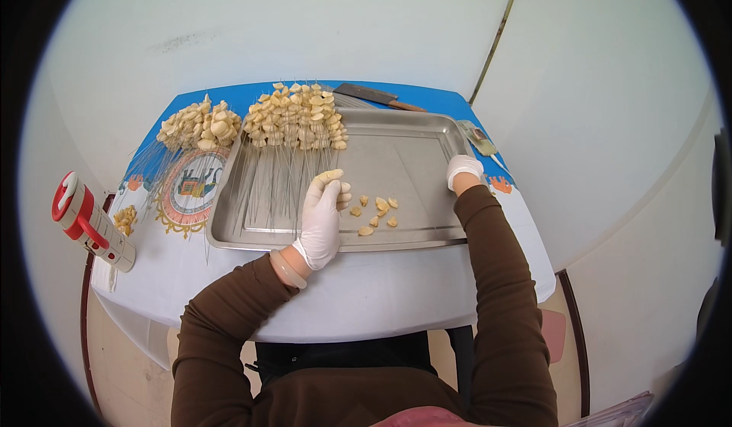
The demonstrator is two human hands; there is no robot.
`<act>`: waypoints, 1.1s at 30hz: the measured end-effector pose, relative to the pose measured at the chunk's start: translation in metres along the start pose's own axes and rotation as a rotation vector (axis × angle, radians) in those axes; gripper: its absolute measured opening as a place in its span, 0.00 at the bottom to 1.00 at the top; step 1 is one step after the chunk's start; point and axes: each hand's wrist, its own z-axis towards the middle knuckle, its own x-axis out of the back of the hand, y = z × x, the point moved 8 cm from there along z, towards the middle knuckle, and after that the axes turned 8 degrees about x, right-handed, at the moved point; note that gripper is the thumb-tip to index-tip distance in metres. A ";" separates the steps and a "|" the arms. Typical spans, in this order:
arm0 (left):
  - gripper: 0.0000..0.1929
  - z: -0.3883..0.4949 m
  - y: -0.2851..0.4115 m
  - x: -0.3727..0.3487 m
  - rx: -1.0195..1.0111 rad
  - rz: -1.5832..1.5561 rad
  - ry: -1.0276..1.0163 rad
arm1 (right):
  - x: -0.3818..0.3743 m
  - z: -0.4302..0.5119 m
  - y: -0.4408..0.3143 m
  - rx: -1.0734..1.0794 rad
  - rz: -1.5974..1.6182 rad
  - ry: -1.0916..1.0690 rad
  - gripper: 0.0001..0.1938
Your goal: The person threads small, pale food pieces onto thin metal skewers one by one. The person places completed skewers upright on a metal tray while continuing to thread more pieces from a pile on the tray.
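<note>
My left hand (325, 215), in a white glove with yellowish fingertips, is curled above the middle of a steel tray (394, 167); whether it holds something cannot be told. My gloved right hand (464, 171) is bent over the tray's right side, its fingers hidden. Pale yellow pieces, like garlic cloves, are threaded on thin metal skewers in a large bundle (294, 115) on the tray's left part. Several loose pieces (382, 204) lie right of my left hand. Two thin skewers (414, 184) lie on the tray's right part.
Another bundle of loaded skewers (200, 124) lies left of the tray. A cleaver (366, 92) rests behind it, beside bare skewers (351, 100). A red and white bottle (94, 224) and small yellow pieces (125, 219) stand at the left. A small green item (479, 139) lies at the right.
</note>
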 end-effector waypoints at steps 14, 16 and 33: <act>0.11 0.000 -0.002 0.000 0.021 0.007 0.019 | 0.043 -0.015 0.006 0.026 0.286 0.202 0.14; 0.11 0.002 -0.002 -0.001 0.017 0.008 0.007 | 0.049 -0.014 -0.007 0.179 0.372 0.261 0.17; 0.15 0.001 0.001 -0.001 -0.002 0.016 -0.013 | 0.001 -0.045 -0.064 0.187 0.349 -0.019 0.21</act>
